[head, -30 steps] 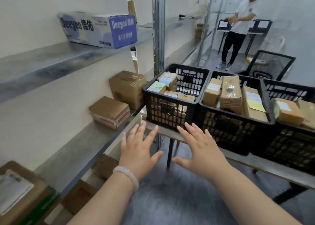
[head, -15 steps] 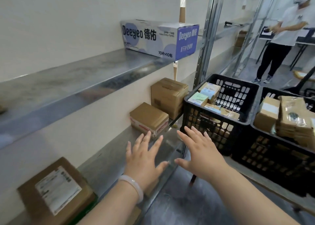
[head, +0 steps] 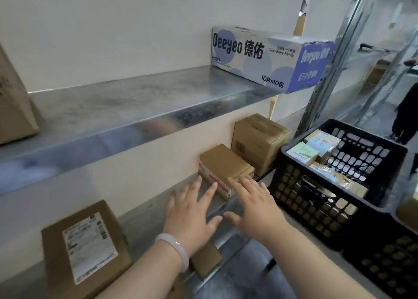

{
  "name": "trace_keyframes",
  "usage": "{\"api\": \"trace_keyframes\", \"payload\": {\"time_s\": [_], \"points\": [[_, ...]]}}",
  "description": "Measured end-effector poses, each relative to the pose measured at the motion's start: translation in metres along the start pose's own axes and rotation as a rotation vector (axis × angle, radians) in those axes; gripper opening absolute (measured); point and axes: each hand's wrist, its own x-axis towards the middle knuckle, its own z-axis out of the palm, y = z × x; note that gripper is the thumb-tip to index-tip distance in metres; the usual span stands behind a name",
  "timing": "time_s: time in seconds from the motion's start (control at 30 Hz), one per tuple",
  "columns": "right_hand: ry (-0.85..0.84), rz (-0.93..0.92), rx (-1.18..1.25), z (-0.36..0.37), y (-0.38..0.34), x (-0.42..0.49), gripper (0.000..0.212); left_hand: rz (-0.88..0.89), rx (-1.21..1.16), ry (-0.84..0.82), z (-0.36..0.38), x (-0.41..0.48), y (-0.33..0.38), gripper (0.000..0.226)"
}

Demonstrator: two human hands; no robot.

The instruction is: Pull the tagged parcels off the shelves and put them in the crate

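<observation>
Since a second ago both hands have swung from the crate [head: 334,185] toward the shelf. Left hand [head: 192,217] and right hand [head: 255,206], fingers spread and empty, hover before a small brown parcel [head: 224,165] on the lower shelf [head: 144,221], left of the crate.

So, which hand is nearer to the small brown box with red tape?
Right. The right hand reaches the small brown box at its front corner; the left hand hovers just before its taped side.
</observation>
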Motion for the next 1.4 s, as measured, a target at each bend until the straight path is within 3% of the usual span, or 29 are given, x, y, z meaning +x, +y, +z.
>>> {"api": "trace_keyframes", "payload": {"time_s": [0.4, 0.57, 0.7, 0.87, 1.1, 1.23, 1.4], "points": [[-0.069, -0.005, 0.188, 0.019, 0.109, 0.095, 0.073, -0.224, -0.128, -0.101, 0.047, 0.097, 0.048, 0.074], [-0.212, -0.018, 0.381, 0.035, 0.136, 0.137, 0.071, -0.427, -0.253, -0.158, 0.073, 0.133, 0.059, 0.077], [-0.289, 0.006, 0.697, 0.048, 0.145, 0.165, 0.054, -0.710, -0.505, -0.143, 0.089, 0.148, 0.064, 0.088], [-0.407, 0.135, 0.863, 0.067, 0.148, 0.181, 0.046, -0.795, -0.763, -0.097, 0.099, 0.150, 0.065, 0.085], [-0.322, 0.008, 1.052, 0.056, 0.134, 0.172, 0.035, -0.920, -0.736, 0.083, 0.083, 0.152, 0.068, 0.074], [-0.274, -0.121, 0.921, 0.046, 0.118, 0.158, 0.053, -0.979, -0.844, 0.098, 0.071, 0.151, 0.067, 0.090], [-0.172, -0.243, 0.807, 0.041, 0.103, 0.139, 0.045, -1.070, -1.042, 0.182, 0.061, 0.146, 0.066, 0.102]]}}
